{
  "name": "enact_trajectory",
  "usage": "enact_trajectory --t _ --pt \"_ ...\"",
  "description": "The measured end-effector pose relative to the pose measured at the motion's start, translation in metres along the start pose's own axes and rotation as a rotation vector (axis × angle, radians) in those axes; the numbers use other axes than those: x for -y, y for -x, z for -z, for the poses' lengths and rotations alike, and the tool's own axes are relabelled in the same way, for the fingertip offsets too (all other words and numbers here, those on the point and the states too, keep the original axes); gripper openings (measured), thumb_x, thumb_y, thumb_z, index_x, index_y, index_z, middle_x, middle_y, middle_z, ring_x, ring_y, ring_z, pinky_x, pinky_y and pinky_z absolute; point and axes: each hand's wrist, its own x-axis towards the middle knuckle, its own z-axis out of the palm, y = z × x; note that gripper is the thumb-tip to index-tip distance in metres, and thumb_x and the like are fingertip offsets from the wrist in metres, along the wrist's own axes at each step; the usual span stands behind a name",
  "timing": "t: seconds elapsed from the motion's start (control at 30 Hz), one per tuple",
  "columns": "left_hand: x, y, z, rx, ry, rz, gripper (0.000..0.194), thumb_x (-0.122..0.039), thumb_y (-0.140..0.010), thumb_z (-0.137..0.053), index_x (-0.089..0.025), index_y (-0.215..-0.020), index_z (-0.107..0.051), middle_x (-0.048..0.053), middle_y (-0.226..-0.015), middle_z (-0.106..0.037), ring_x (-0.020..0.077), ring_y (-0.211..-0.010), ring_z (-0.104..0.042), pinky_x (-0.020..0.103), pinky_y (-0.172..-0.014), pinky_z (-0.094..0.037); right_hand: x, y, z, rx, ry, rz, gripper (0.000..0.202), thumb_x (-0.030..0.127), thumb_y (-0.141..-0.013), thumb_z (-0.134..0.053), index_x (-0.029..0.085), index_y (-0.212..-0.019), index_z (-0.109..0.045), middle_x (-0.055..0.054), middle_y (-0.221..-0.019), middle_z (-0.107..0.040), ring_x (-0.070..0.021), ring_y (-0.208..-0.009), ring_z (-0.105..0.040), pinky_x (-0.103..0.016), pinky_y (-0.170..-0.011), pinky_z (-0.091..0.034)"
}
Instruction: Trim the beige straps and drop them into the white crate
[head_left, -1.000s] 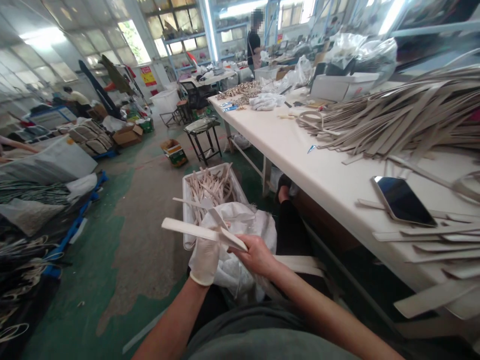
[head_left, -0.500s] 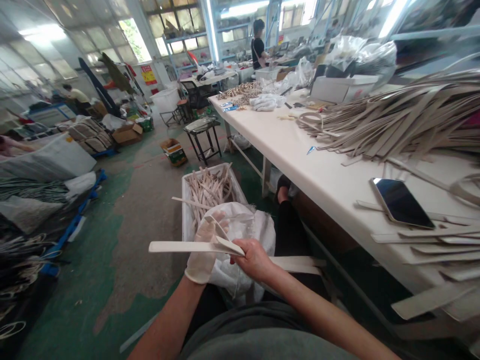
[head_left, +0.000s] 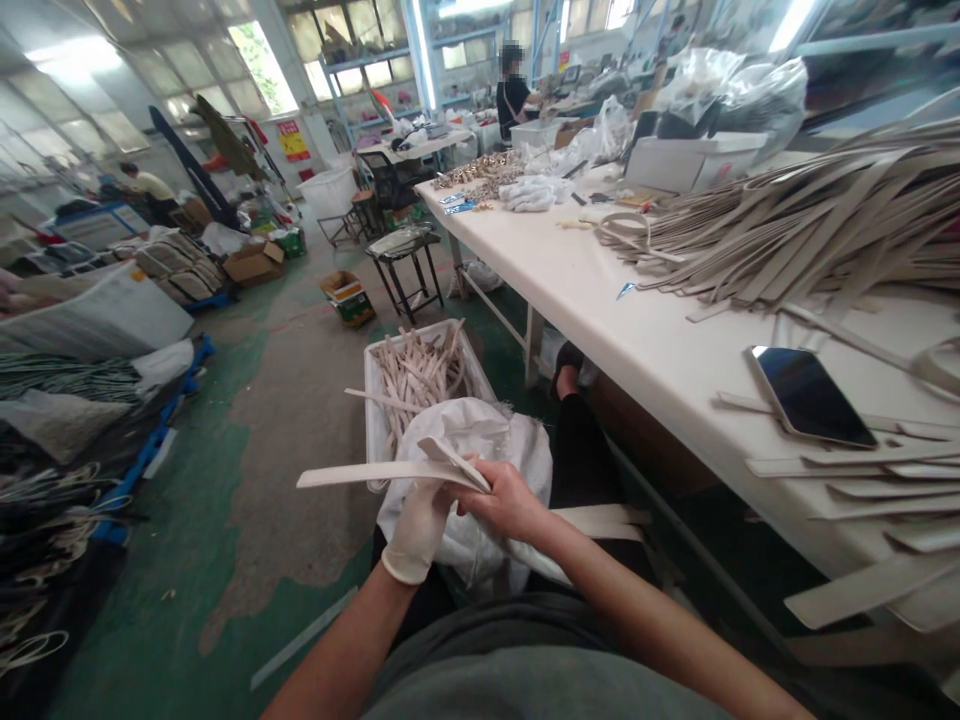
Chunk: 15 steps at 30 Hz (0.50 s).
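A flat off-white strap reaches out to the left over my lap, its near part bent back into a short upright flap. My right hand, bare, is closed around the strap's folded end. From below, my left hand, in a pale glove, grips the same strap close to the right fingers; its fingertips are partly hidden behind the strap. Under both hands a white woven sack lies across my lap. Just beyond it stands a white bin holding many short strap pieces.
To the right, a long white table carries a phone, loose straps and a large strap heap. A black stool and a carton stand ahead. A person works at the back.
My left hand has moved from behind the strap to beneath it, and its fingers have closed in by my right hand. The strap has risen slightly and its flap stands up more.
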Motion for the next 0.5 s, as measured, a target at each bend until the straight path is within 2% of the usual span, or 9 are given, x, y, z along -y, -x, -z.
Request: enact_trajectory --t 0.07,0.1,0.17,0.23,0.33,0.4,0.5 --pt "-0.004 -0.002 0.002 -0.023 -0.001 -0.023 0.037 -0.048 -0.070 -0.072 -0.014 -0.085 -0.077 0.014 -0.095 -0.075 0.0308 -0.092 -0.066 0.032 -0.058 -0.051 0.003 -0.001 -0.001 0.012 0.024 -0.025 0.019 0.033 -0.088 -0.060 0.017 -0.080 -0.069 0.001 -0.064 -0.069 -0.0131 -0.061 -0.063 -0.021 -0.060 -0.045" --pt "-0.006 -0.004 0.003 -0.040 -0.026 -0.058 0.036 -0.047 -0.067 -0.075 -0.014 -0.082 -0.077 0.015 -0.095 -0.075 0.0313 -0.095 -0.066 0.034 -0.064 -0.053 0.005 -0.002 -0.002 0.022 0.054 -0.034 0.019 0.032 -0.088 -0.059 0.017 -0.080 -0.069 0.001 -0.063 -0.068 -0.0129 -0.061 -0.062 -0.021 -0.059 -0.044" --pt "-0.010 -0.010 0.004 -0.114 -0.078 -0.140 0.031 -0.044 -0.062 -0.080 -0.015 -0.075 -0.077 0.014 -0.096 -0.075 0.0305 -0.100 -0.066 0.035 -0.078 -0.055 0.010 -0.001 -0.002 0.053 0.127 -0.046 0.017 0.028 -0.087 -0.058 0.018 -0.079 -0.069 0.002 -0.063 -0.069 -0.0131 -0.060 -0.063 -0.021 -0.059 -0.043" --pt "-0.016 -0.016 0.004 -0.221 -0.064 -0.169 0.030 -0.044 -0.064 -0.079 -0.016 -0.074 -0.076 0.012 -0.095 -0.075 0.0278 -0.098 -0.067 0.035 -0.084 -0.054 0.015 0.000 -0.002 0.087 0.190 -0.050 0.015 0.024 -0.085 -0.058 0.018 -0.078 -0.069 0.001 -0.064 -0.071 -0.0137 -0.061 -0.064 -0.021 -0.059 -0.042" --pt "-0.031 -0.023 0.003 -0.350 0.030 -0.205 0.029 -0.045 -0.073 -0.072 -0.016 -0.076 -0.075 0.009 -0.097 -0.075 0.0226 -0.095 -0.069 0.033 -0.084 -0.053 0.019 0.006 -0.001 0.140 0.264 -0.084 0.014 0.018 -0.081 -0.059 0.018 -0.073 -0.070 0.001 -0.064 -0.072 -0.0147 -0.063 -0.065 -0.021 -0.060 -0.041" --pt "-0.047 -0.023 0.007 -0.381 0.040 -0.312 0.027 -0.044 -0.076 -0.070 -0.017 -0.077 -0.075 0.008 -0.096 -0.075 0.0198 -0.094 -0.069 0.030 -0.084 -0.053 0.020 0.012 -0.001 0.195 0.284 -0.126 0.014 0.017 -0.079 -0.060 0.019 -0.074 -0.072 0.001 -0.066 -0.072 -0.0149 -0.064 -0.066 -0.021 -0.060 -0.041" --pt "-0.078 -0.021 0.026 -0.380 -0.153 -0.447 0.026 -0.043 -0.076 -0.071 -0.017 -0.079 -0.077 0.005 -0.081 -0.075 0.0165 -0.076 -0.068 0.026 -0.072 -0.053 0.016 0.022 0.000 0.281 0.302 -0.163 0.013 0.018 -0.079 -0.062 0.020 -0.079 -0.074 0.001 -0.068 -0.073 -0.0153 -0.066 -0.066 -0.021 -0.060 -0.041"
